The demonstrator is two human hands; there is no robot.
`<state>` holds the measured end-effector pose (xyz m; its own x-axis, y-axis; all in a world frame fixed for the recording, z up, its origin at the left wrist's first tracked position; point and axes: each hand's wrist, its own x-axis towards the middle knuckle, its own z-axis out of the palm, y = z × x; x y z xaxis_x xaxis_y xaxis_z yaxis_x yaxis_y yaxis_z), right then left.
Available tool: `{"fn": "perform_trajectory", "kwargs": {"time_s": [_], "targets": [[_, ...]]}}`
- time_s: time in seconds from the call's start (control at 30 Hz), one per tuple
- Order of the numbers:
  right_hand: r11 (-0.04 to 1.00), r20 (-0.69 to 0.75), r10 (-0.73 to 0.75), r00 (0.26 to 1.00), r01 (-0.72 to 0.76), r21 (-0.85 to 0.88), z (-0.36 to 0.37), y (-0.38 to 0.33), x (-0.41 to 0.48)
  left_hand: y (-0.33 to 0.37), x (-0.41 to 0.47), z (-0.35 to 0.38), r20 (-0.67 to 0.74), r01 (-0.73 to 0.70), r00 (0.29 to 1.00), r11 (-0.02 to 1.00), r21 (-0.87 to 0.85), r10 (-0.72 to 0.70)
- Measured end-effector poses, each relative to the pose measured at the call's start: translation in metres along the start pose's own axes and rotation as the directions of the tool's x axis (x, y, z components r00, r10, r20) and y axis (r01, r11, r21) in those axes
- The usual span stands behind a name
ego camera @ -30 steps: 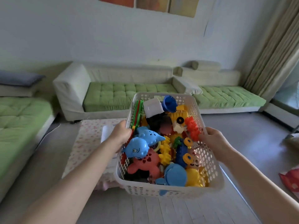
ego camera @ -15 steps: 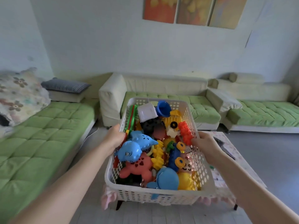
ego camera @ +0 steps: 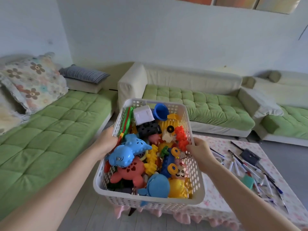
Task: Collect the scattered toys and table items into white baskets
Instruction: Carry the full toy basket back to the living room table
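Two hands carry the white basket (ego camera: 150, 203) of toys above the bench's (ego camera: 216, 209) near-left corner: left grip (ego camera: 106, 140) clasps its left rim, right grip (ego camera: 199, 151) its right rim

Both hands are gripping a white basket (ego camera: 150, 200) by its long sides — left hand (ego camera: 106, 140) on the left rim, right hand (ego camera: 199, 150) on the right, w/ fingers curled over the edge. The basket is sitting packed w/ plastic toys: a blue shark (ego camera: 122, 155), a pink crab (ego camera: 129, 171), a blue cup (ego camera: 160, 111), a white block (ego camera: 142, 115). Pens (ego camera: 241, 165) are lying scattered on the floral-cloth table (ego camera: 216, 202) to the right — green sofas (ego camera: 206, 104) are standing behind.
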<state>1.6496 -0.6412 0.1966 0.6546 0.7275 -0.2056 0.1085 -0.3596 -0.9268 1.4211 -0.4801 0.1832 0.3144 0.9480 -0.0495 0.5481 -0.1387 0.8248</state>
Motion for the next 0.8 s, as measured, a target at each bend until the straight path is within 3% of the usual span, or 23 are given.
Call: {"fn": "perform_trajectory", "kwargs": {"time_s": [0.3,0.47,0.8], "targets": [[0.999,0.078,-0.003,0.997,0.007,-0.053,0.078,0.012,0.082,-0.062,0.072,0.001,-0.059,0.094,0.994,0.995,-0.029,-0.095],[0.994,0.045,-0.006,0.999,0.011,-0.111,0.116,0.030,0.117,-0.106,0.109,0.005,-0.072,0.132,0.988,0.991,-0.017,-0.133],[0.958,-0.071,0.062,0.996,-0.080,-0.275,0.200,0.100,0.197,-0.186,0.202,0.035,0.062,0.206,0.976,0.976,0.077,-0.211]]}}
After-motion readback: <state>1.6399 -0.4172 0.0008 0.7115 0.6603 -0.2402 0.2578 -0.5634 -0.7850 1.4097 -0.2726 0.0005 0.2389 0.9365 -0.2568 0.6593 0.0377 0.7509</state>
